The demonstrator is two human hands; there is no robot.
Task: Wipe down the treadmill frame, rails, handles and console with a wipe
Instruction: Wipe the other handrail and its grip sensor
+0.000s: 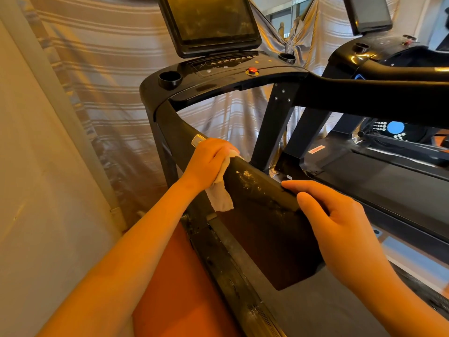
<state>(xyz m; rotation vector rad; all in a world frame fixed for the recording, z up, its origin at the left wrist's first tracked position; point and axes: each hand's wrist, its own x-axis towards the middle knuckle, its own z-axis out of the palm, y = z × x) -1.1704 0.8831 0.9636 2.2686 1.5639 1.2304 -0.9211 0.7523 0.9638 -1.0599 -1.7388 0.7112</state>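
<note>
the left hand (209, 161) is on the treadmill's left handrail (255, 190), a black padded bar that slopes down from the console (230, 66) toward the camera; its fingers (226, 148) curl over the top of the bar and grip a white wipe (220, 195), which is bunched under the palm and pressed to the rail, with a loose end hanging down the bar's outer side. just below the wipe the rail carries pale specks of dust (246, 175). the right hand (340, 222) rests lower on the same rail, apart from the left, its index finger (291, 184) stretched straight along the inner edge and the thumb lying on the upper face; it holds nothing else, and the remaining fingers are hidden behind the bar. under the handrail runs the grimy side rail (230, 263) of the deck. on the console sit a dark smeared screen (209, 20), a red stop button (252, 70) and a round cup holder (170, 79). a second treadmill (388, 57) stands to the right, and a striped curtain (97, 69) hangs behind
</note>
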